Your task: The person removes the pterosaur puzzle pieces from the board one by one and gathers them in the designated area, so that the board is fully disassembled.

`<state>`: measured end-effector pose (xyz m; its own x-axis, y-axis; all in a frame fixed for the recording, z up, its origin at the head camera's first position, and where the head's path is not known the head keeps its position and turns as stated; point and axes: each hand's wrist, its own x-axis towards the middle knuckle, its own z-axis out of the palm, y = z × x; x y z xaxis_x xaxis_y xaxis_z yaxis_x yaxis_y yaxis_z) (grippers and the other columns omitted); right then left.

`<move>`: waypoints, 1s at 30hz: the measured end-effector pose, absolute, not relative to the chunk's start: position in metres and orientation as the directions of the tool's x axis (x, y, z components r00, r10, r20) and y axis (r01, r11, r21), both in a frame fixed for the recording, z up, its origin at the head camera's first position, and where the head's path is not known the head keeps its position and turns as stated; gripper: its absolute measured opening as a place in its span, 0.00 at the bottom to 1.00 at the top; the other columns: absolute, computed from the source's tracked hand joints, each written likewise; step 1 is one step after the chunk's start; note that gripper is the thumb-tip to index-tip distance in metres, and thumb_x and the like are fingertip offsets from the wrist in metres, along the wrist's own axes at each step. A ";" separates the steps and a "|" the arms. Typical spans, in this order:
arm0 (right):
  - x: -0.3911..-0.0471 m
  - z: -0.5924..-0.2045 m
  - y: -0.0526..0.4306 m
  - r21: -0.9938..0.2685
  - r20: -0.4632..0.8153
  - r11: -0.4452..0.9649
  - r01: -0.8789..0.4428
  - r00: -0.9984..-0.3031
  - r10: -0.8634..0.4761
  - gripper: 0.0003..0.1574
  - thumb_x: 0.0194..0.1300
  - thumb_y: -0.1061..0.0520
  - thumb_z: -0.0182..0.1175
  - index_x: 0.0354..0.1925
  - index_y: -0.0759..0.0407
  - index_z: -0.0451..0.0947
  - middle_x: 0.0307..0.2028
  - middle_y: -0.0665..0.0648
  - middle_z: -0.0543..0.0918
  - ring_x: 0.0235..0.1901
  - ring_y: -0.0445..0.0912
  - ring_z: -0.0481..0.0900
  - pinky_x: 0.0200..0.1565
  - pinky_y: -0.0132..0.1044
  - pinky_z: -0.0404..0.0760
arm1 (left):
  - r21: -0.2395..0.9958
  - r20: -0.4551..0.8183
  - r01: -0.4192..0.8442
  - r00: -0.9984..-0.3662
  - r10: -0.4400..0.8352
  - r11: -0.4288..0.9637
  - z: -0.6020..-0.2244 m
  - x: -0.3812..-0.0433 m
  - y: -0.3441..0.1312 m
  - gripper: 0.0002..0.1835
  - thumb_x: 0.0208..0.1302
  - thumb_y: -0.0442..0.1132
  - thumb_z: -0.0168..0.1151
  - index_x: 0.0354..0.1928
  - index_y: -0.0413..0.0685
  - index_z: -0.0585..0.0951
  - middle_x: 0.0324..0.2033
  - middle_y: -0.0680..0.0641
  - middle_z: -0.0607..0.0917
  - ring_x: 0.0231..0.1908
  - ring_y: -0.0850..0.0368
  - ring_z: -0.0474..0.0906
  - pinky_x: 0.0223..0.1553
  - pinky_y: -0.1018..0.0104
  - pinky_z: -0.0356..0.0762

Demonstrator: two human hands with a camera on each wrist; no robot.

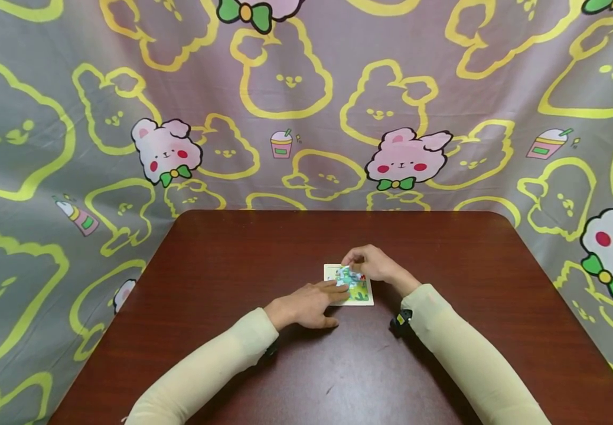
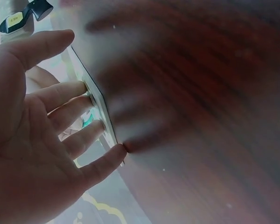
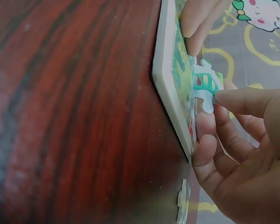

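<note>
A small jigsaw puzzle board (image 1: pixel 362 297) with a pale rim and a green and yellow picture lies on the table. My right hand (image 1: pixel 377 264) is over its far right part. In the right wrist view its thumb and fingers pinch a puzzle piece (image 3: pixel 206 87), white and green with rounded knobs, tilted up from the board's face. From the left, my left hand (image 1: pixel 309 302) reaches across with fingers straight, their tips resting on the board; in the left wrist view the little finger (image 2: pixel 107 163) touches by the rim and the thumb stands apart.
Another loose puzzle piece (image 3: pixel 182 203) lies on the table beside the board, close to my right hand. The brown wooden table (image 1: pixel 243 254) extends all round, with a patterned curtain (image 1: pixel 306 106) hanging behind its far edge and along both sides.
</note>
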<state>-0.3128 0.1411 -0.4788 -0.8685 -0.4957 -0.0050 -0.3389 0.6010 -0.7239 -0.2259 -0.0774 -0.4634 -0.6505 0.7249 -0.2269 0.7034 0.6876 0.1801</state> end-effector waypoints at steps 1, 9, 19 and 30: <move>-0.313 -0.479 0.141 -0.721 -0.005 0.604 -0.340 -0.869 -0.495 0.11 0.66 0.65 0.59 0.42 0.57 0.86 0.39 0.56 0.88 0.37 0.44 0.80 0.38 0.36 0.77 | 0.182 -0.227 0.703 -0.651 0.725 0.688 -0.463 -0.226 -0.078 0.37 0.66 0.55 0.62 0.75 0.58 0.65 0.77 0.56 0.61 0.78 0.52 0.53 0.70 0.42 0.66; -0.312 -0.477 0.139 -0.728 -0.007 0.601 -0.329 -0.874 -0.486 0.11 0.65 0.66 0.59 0.41 0.59 0.86 0.38 0.57 0.88 0.35 0.43 0.78 0.38 0.35 0.75 | 0.174 -0.236 0.706 -0.647 0.726 0.686 -0.461 -0.226 -0.078 0.37 0.66 0.55 0.62 0.75 0.58 0.64 0.77 0.56 0.60 0.78 0.51 0.53 0.70 0.43 0.66; -0.315 -0.478 0.137 -0.725 -0.027 0.621 -0.297 -0.889 -0.456 0.10 0.65 0.66 0.59 0.40 0.57 0.87 0.37 0.56 0.88 0.34 0.43 0.79 0.36 0.34 0.76 | 0.160 -0.253 0.697 -0.656 0.711 0.699 -0.463 -0.226 -0.077 0.39 0.66 0.56 0.62 0.76 0.59 0.62 0.78 0.58 0.59 0.78 0.53 0.51 0.70 0.41 0.65; -0.313 -0.476 0.136 -0.707 -0.062 0.654 -0.270 -0.897 -0.437 0.11 0.67 0.64 0.60 0.42 0.55 0.87 0.40 0.55 0.89 0.37 0.44 0.81 0.38 0.35 0.78 | 0.160 -0.263 0.697 -0.652 0.711 0.699 -0.462 -0.226 -0.077 0.39 0.66 0.56 0.62 0.77 0.60 0.62 0.78 0.58 0.58 0.78 0.53 0.51 0.71 0.43 0.64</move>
<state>-0.3129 0.1364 -0.4759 -0.8974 -0.4370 -0.0618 -0.2697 0.6538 -0.7070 -0.2257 -0.0768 -0.4617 -0.6523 0.7107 -0.2634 0.6970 0.6990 0.1600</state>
